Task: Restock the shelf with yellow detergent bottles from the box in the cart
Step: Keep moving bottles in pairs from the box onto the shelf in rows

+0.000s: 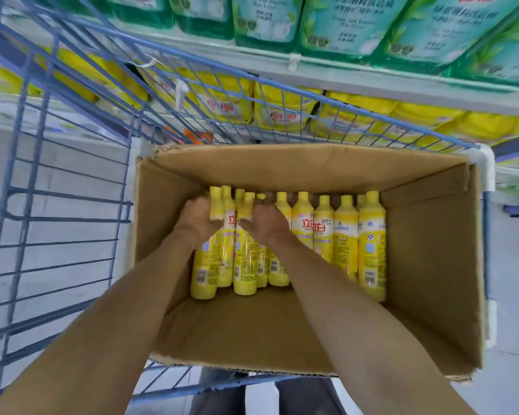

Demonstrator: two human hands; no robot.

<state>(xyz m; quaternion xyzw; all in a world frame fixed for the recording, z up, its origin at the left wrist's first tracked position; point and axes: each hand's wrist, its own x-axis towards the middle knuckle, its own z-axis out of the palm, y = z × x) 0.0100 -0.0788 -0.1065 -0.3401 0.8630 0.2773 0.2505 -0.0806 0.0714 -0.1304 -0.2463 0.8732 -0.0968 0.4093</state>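
Bottles [346, 238]: yellow detergent, upright along far wall of cardboard box [432, 250]
Cart [69, 196]: blue wire, holds box
Left hand [197, 218]: fingers curled round leftmost bottle necks
Right hand [262, 223]: fingers curled round neighbouring necks

A row of green refill pouches [342, 25] lies along the top. A white clip [294, 62] sits just below the green pouches, with yellow refill pouches [279, 110] beneath it. Lower still are a blurred orange object [192, 136] and grey floor [513, 265].
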